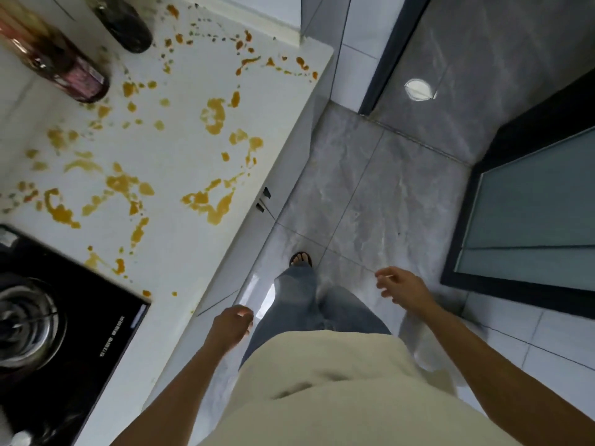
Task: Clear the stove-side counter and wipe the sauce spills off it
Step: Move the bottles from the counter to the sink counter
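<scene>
Both our left hand (233,323) and right hand (397,283) hang loose and empty beside the counter (190,130). Orange spills (206,201) cover it; two bottles (61,56) stand at the back. We should lift those off first, then wipe toward the stove (80,333).

Person seen from above, cream loose-fitting top (322,381), faded blue wide-leg jeans (299,300), dark open-toed sandal (301,259), bare forearms, no sleeves reaching the wrists
</scene>
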Available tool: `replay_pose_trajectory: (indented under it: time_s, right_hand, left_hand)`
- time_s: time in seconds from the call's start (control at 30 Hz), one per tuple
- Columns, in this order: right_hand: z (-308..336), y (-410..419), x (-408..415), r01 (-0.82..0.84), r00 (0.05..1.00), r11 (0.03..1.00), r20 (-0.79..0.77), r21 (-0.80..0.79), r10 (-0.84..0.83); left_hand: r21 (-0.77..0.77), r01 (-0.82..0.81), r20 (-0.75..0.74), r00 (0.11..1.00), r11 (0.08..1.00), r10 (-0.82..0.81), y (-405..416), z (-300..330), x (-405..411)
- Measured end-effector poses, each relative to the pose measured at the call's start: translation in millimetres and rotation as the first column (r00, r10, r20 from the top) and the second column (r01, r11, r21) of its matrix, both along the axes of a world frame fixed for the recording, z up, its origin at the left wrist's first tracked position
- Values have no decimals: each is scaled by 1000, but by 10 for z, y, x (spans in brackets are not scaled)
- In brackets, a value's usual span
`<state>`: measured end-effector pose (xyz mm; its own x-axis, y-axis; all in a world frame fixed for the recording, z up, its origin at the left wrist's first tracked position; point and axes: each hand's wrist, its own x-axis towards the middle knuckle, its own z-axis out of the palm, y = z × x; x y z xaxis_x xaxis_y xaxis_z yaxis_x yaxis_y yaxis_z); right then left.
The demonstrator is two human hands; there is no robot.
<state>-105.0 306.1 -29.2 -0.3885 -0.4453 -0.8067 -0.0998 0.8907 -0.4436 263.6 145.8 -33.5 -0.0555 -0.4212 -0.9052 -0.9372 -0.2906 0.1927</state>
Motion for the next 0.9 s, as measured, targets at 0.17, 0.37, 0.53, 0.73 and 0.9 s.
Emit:
replay_pose_trajectory:
  time_s: [0.17, 0.37, 0.53, 0.73, 0.9]
  right_hand:
    - [34, -173, -362, -19, 999, 992, -23, 124, 22]
    - [15, -633, -910, -63, 998, 982, 24, 176, 60]
    - [-34, -1511, -1387, -275, 962, 956, 20, 107, 274]
    - [163, -2939, -1463, -576, 817, 815, -6, -63, 577]
    - [409, -3949, -1111, -708, 683, 658, -12, -257, 730]
  left_hand:
    - [-107, -11, -140, 990, 994, -4, -617, 115, -676]
    - [-166, -183, -265, 955, 969, 134, -1091, 188, -1157]
    - [-160, -342, -206, 929, 926, 308, -1166, 166, -1292]
    - [-103, -670, -172, 740, 735, 650, -1074, 195, -1340]
    - [-197, -747, -252, 664, 635, 704, -1265, 369, -1427]
